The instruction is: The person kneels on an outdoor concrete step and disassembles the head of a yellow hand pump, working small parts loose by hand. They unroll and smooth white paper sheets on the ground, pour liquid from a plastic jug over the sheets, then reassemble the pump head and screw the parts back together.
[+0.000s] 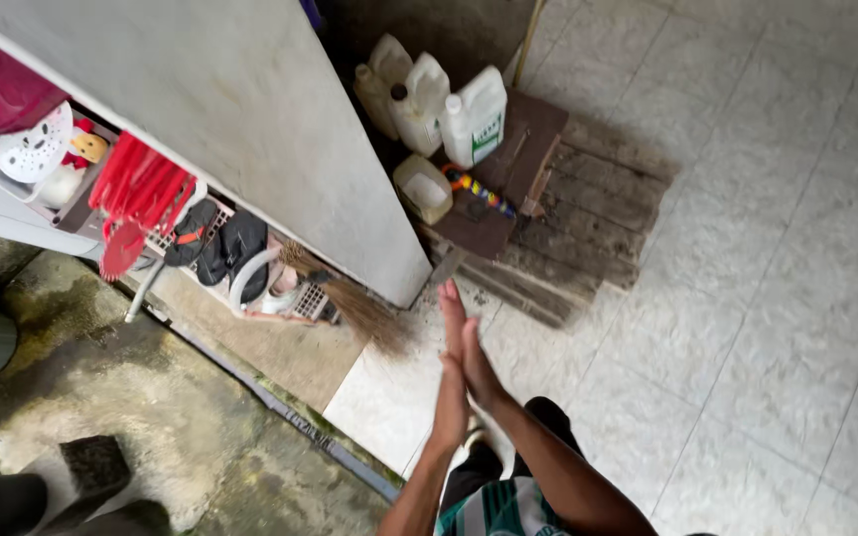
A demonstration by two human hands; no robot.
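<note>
- You are holding your left hand (452, 382) and your right hand (471, 359) pressed flat together, palm against palm, fingers stretched out and pointing away from you. Neither hand is gripping anything.
- Just beyond your fingertips the corner of a grey wall (250, 129) is ending, and a broom with brown bristles (364, 313) is lying on the ground to the left of your hands, near to them but not touching.
- Farther ahead of your hands, white plastic jugs (444, 109) are standing on a dark wooden pallet (558, 218), well apart from you.
- To the far left of your hands, a red plastic rack (136, 194) and dark sandals (225, 248) are sitting on a low shelf.
- Judging from this, you are pausing between actions, perhaps rubbing or dusting your palms; no object is in hand yet.
- If you are going for the broom, the next move is asking you to separate the palms, reach left and slightly forward, and close the fingers around the handle, which I cannot see clearly.
</note>
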